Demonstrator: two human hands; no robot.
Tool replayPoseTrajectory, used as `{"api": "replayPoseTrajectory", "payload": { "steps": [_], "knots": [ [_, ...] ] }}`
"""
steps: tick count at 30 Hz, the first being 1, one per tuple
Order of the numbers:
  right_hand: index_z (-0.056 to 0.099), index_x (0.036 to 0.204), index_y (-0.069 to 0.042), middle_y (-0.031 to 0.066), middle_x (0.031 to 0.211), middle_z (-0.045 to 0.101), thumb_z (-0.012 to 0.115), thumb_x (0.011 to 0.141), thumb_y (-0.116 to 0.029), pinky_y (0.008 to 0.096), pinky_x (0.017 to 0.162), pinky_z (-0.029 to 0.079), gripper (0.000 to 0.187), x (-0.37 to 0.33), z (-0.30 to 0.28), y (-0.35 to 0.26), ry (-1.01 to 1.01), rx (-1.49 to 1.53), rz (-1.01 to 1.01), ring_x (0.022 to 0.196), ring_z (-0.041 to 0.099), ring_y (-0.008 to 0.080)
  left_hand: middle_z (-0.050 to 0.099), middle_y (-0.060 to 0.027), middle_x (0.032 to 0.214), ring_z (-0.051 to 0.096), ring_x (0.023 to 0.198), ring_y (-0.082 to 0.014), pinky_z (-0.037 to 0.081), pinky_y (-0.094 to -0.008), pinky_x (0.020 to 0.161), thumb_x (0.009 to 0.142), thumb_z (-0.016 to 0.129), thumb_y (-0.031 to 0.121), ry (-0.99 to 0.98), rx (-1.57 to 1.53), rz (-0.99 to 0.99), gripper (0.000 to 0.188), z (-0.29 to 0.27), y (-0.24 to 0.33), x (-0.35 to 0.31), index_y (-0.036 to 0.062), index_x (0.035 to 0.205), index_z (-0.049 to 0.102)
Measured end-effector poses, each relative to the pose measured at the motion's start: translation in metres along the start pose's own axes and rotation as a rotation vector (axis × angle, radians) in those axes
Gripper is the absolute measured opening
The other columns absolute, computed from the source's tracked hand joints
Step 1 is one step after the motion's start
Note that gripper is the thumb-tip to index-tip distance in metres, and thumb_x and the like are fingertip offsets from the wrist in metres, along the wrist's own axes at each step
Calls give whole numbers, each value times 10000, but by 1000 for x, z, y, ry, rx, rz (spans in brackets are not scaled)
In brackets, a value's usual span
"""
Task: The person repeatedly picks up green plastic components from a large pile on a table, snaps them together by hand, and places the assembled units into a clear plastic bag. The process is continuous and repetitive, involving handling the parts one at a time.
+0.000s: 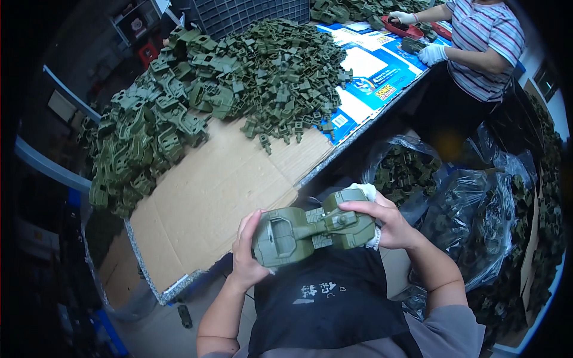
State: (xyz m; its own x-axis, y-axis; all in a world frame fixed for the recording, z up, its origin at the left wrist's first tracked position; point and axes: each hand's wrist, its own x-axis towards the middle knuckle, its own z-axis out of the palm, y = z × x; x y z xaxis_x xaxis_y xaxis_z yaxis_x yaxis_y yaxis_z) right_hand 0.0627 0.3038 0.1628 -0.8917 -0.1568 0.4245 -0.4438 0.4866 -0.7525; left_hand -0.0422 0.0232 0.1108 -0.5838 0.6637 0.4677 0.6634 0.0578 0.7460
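1. Here's the left hand [243, 253], curled round the near-left end of the green toy vehicle [279, 237], fingers along its side; good, that end looks well supported.
2. And the right hand [391, 225] has the other end, thumb and finger over the top, white cloth [375, 240] showing at its grip; how the hidden fingers sit, I can't tell.
3. The vehicle hangs between them, in front of the black apron [328, 298]. I'd grip the broad body and spare the slim middle, which looks easier to strain.
4. Beside it, the cardboard [209, 191] on the table offers a flat rest, should a steadier hold be wanted.
5. Beyond, big green parts [143, 137] and small green parts [292, 71] crowd together; best keep elbows clear of those.
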Motion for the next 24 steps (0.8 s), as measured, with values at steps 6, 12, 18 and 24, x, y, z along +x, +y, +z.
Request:
{"api": "replayPoseTrajectory", "payload": {
  "steps": [6, 12, 18, 24],
  "knots": [
    [598, 1151, -64, 178, 1113, 561, 778, 648, -86, 360, 902, 424, 535, 7, -11, 12, 264, -170, -73, 1028, 548, 316, 133, -266, 1459, 313, 1299, -387, 291, -469, 1043, 578, 864, 221, 36, 211, 25, 1267, 1, 17, 38, 177, 1458, -47],
    [443, 1320, -45, 101, 1243, 517, 701, 700, 69, 308, 948, 416, 681, 56, -93, 121, 823, 134, 171, 1112, 518, 194, 415, -219, 1280, 449, 1157, -320, 323, -428, 1005, 745, 717, 133, 187, 188, -414, 943, -6, 25, -148, 65, 1446, 89],
    [554, 1211, -26, 111, 1105, 621, 706, 754, -39, 273, 828, 456, 481, 108, -167, 250, 1128, -158, 216, 946, 606, 165, 449, -181, 1245, 479, 1112, -276, 352, -392, 975, 814, 642, 166, 279, 159, -1172, 794, 4, 41, -169, 60, 1431, 154],
    [341, 1368, -71, 188, 1149, 572, 650, 676, -27, 396, 892, 433, 759, 145, -184, 312, 1132, -656, 398, 1063, 558, 335, 458, -180, 1230, 485, 1103, -277, 359, -392, 966, 815, 638, 168, 333, 220, -1242, 768, 2, 22, -162, 59, 1416, 172]
  ]
}}
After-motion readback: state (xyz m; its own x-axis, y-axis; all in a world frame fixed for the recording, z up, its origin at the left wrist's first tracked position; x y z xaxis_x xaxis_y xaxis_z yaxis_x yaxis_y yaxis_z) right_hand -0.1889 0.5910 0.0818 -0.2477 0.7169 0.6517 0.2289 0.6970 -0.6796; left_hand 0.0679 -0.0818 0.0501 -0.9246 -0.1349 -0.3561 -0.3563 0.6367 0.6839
